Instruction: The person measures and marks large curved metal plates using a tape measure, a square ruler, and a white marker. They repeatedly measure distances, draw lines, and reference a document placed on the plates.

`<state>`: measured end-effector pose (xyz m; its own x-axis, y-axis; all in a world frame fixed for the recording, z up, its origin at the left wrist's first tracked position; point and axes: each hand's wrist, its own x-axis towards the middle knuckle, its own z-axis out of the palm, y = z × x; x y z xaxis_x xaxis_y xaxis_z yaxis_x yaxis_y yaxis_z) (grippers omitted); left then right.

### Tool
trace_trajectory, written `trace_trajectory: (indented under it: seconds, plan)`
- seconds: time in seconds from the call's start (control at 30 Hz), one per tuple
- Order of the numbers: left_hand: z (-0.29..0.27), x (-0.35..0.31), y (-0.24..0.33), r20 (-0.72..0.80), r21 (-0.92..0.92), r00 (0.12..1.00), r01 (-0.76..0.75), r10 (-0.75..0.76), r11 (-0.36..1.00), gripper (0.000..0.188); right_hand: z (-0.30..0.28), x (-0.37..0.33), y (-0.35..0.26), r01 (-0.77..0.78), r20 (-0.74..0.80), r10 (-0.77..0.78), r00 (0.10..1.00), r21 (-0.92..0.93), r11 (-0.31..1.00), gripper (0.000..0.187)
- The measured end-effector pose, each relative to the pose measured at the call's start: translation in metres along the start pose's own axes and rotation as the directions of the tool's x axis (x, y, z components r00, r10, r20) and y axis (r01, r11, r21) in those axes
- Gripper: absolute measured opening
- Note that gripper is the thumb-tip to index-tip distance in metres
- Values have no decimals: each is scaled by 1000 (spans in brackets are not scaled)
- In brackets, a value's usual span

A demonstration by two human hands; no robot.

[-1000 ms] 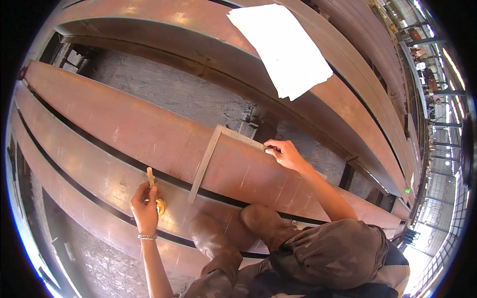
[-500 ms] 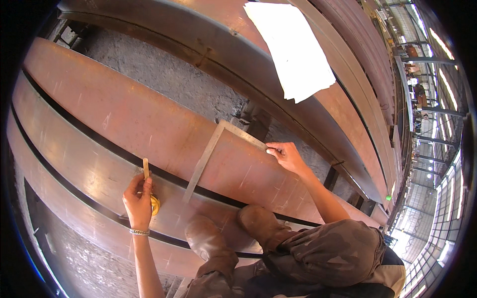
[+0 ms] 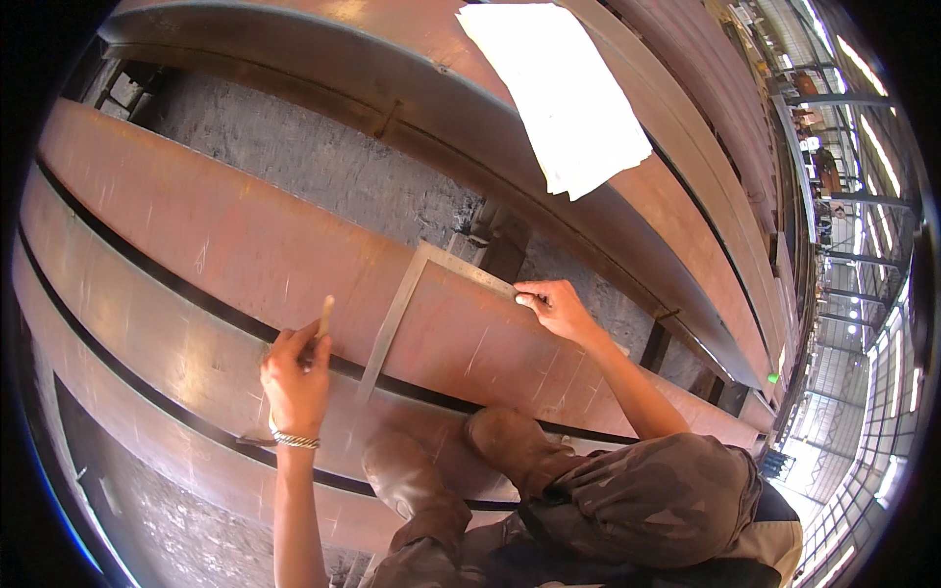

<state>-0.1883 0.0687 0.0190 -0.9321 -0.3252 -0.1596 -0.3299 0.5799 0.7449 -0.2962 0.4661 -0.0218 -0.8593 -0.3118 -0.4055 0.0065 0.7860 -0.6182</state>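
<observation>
My left hand is closed, with a short flat tan strip pinched upright between thumb and fingers. It is above the brown steel beams, left of a metal L-shaped square. The square lies across the farther beam's flat face, its long arm reaching over the dark gap toward the nearer beam. My right hand pinches the end of its short arm, at the beam's far edge. The left palm is turned away, so whatever else is in it is hidden.
White paper sheets lie on another steel beam across a gap with grey floor. My boots rest on the nearer beams. A small green object is at the right, by the beam ends.
My left hand has moved right, toward the square, and the strip in it has tilted. The yellow round thing below that hand no longer shows. My right hand stays on the square.
</observation>
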Motion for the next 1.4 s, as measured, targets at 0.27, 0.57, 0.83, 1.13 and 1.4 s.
trace_trajectory:
  seconds: [0.27,0.57,0.83,1.13,1.4]
  plan:
    - [64,30,49,58,142,971,-237,231,961,18,3,1,6,-25,8,25,1000,20,999,28]
    - [81,27,54,109,222,977,-203,183,954,10,5,1,12,38,-8,-38,999,2,999,28]
    - [77,29,50,182,255,951,-292,251,922,14,5,2,11,30,-4,-30,1000,6,1000,27]
    - [35,-14,15,416,400,904,-276,95,874,12,1,2,6,-27,25,28,999,-9,1000,26]
    - [5,-6,-1,252,288,956,-226,154,931,13,-1,3,-2,-47,40,47,998,1,999,27]
